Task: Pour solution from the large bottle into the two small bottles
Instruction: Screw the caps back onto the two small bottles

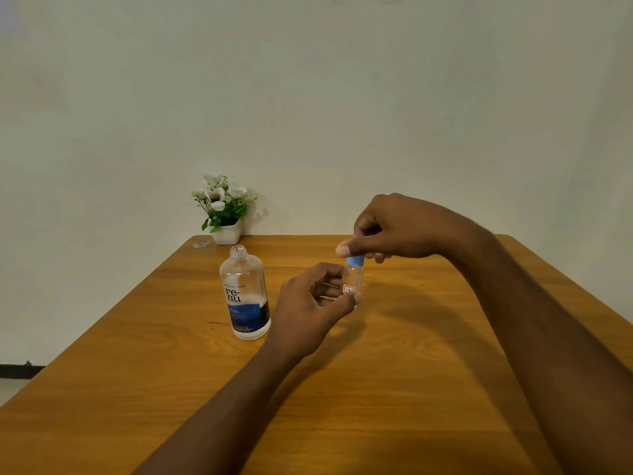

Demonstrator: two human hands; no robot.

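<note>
The large clear bottle point(245, 293) with a blue and white label stands upright on the wooden table point(376, 389), uncapped, left of my hands. My left hand point(308, 303) grips the body of a small clear bottle point(352, 279) held upright just above the table. My right hand point(387, 231) comes from above, its thumb and fingers pinched on the small bottle's blue cap point(355, 260). Only one small bottle is in view; my hands hide much of it.
A white pot of artificial flowers point(224, 207) stands at the table's far left edge against the wall. A small clear scrap point(201, 244) lies beside it. The table's left edge runs diagonally toward me.
</note>
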